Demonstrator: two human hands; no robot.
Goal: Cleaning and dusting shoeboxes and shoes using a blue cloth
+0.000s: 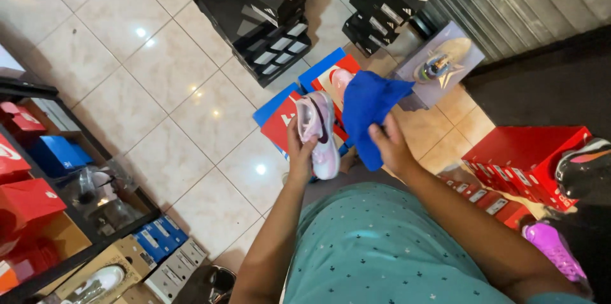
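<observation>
My left hand [299, 151] grips a pale lilac sneaker [319, 131] with a dark side stripe, sole turned toward me. Beside it, my right hand [391, 148] holds a blue cloth [369, 110] that hangs bunched just right of the shoe, close to its toe. Below both, on the tiled floor, lie red and blue shoe boxes [280, 119], and a second pinkish sneaker [342, 79] rests on one of them. My teal patterned shirt fills the bottom of the view.
Stacks of black shoe boxes [267, 18] stand at the top. A grey box with a pale sneaker [439, 65] sits at the upper right. Red boxes [522, 164] and a purple shoe [554, 247] are on the right. A shelf with boxes [38, 177] lines the left.
</observation>
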